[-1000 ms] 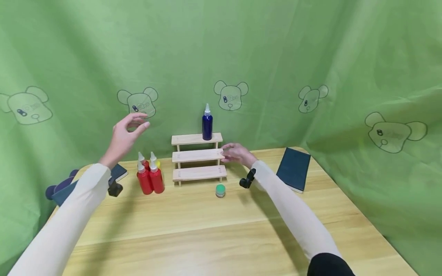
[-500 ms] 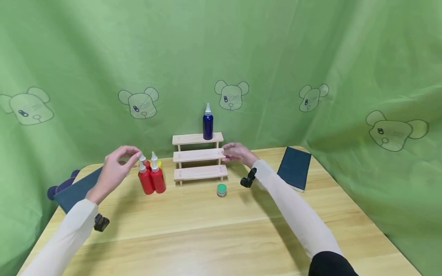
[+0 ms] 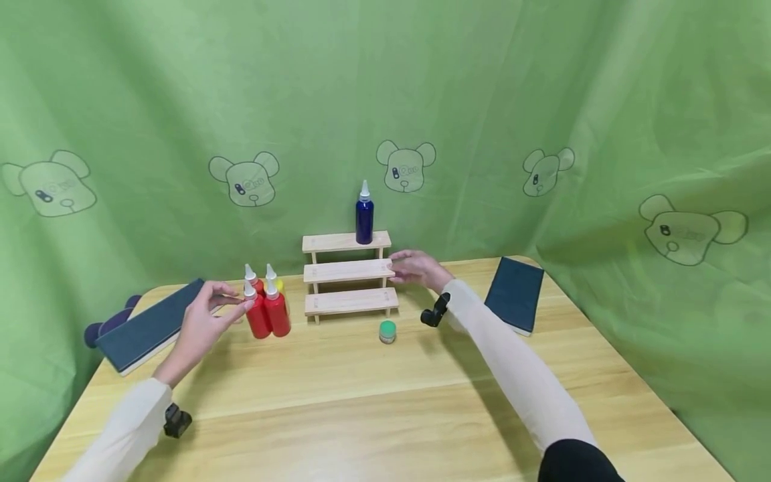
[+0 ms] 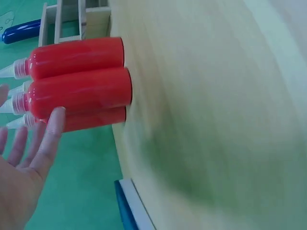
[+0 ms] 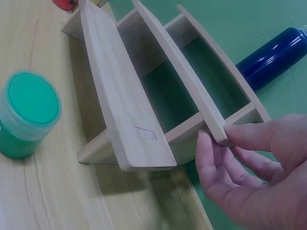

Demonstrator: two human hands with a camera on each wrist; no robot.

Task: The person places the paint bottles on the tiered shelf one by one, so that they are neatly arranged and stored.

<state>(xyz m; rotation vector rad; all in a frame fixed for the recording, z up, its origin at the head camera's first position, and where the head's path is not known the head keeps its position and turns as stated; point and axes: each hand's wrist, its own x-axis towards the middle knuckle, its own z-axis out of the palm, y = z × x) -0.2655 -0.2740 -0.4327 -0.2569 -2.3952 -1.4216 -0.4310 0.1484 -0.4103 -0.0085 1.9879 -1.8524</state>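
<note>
My left hand (image 3: pixel 207 318) reaches in beside the group of squeeze bottles, thumb and fingers spread apart. In the left wrist view one fingertip overlaps the nearest red bottle (image 4: pixel 79 91). A second red bottle (image 3: pixel 277 314) stands right against it, with another red one and a yellow bottle (image 3: pixel 280 286) partly hidden behind. My right hand (image 3: pixel 420 270) pinches the right end of the middle step of a wooden three-step rack (image 3: pixel 349 302), thumb on top and fingers below. On the top step a dark blue bottle (image 3: pixel 364 222) stands upright.
A small jar with a green lid (image 3: pixel 387 331) stands before the rack. Dark blue books lie at the left (image 3: pixel 150 328) and right (image 3: pixel 515 294). A purple object (image 3: pixel 114 321) shows behind the left book. Green curtain (image 3: pixel 301 100) hangs around the table.
My left hand has come down from above the table to the side of the red bottles. My right hand keeps its pinch on the rack, and the bottles stay where they were.
</note>
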